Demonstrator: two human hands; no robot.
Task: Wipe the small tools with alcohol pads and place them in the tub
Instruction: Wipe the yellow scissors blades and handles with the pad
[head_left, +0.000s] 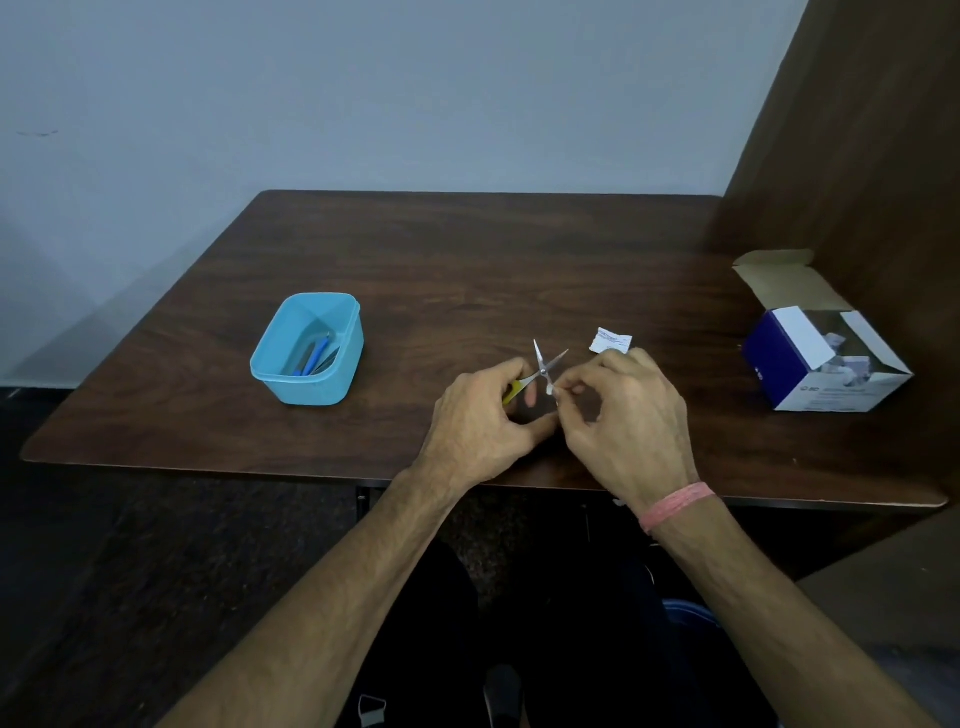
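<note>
Small scissors (543, 366), blades apart at frame centre, are gripped by the yellow handle in the left hand (485, 421); a pad (549, 388) is pinched by the right hand (623, 415). Light, stiff, sharp-tipped: best held by the handle; tub (291, 387) at left

Left hand (480, 415) and right hand (618, 410) meet (fingers curled, pinching).

Light blue tub (306, 349), dark brown wood-grain table (467, 260), yellow-handled scissors (540, 370), navy-and-white box (810, 364), pink wristband (675, 503).
</note>
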